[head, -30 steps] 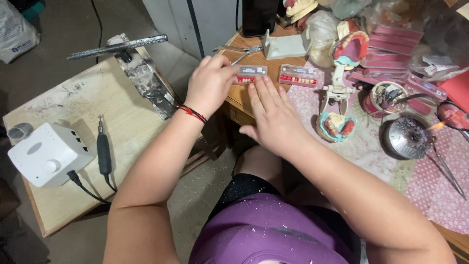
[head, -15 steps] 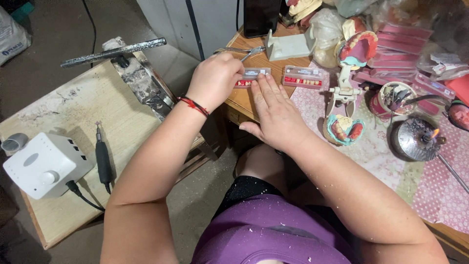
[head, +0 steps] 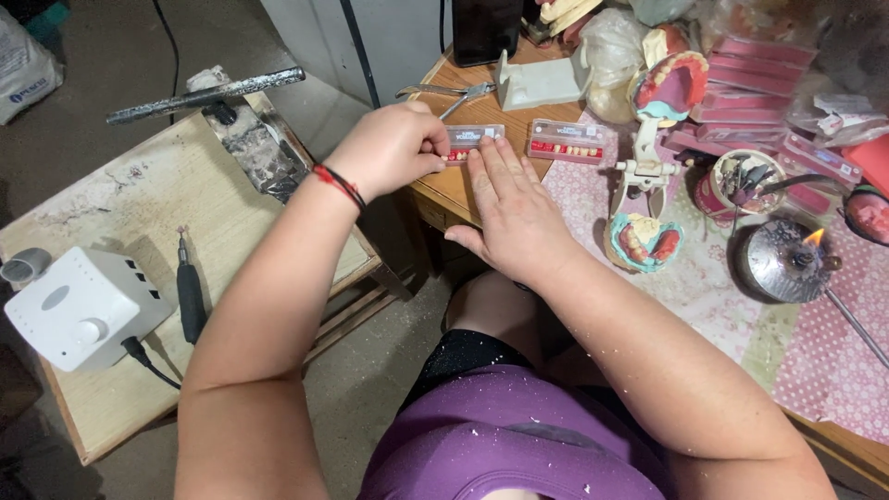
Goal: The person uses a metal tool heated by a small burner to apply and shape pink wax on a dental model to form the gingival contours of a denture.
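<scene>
Near the wooden desk (head: pixel 444 190) front edge at upper centre, open floor below, small clear flat case of red-and-white false teeth (head: pixel 470 142) pinched in closed left-hand grip (head: pixel 394 148), right-hand grip (head: pixel 514 208) flat, fingers spread touching it, holding nothing; little changed from before, view nearer.

My left hand (head: pixel 389 148) pinches the end of a tooth card (head: pixel 470 143) on the wooden surface (head: pixel 444 190), while my right hand (head: pixel 514 208) lies flat with fingertips on it. A second card (head: pixel 566 142) sits just beside, and a burner (head: pixel 787 262) flames further right.
</scene>
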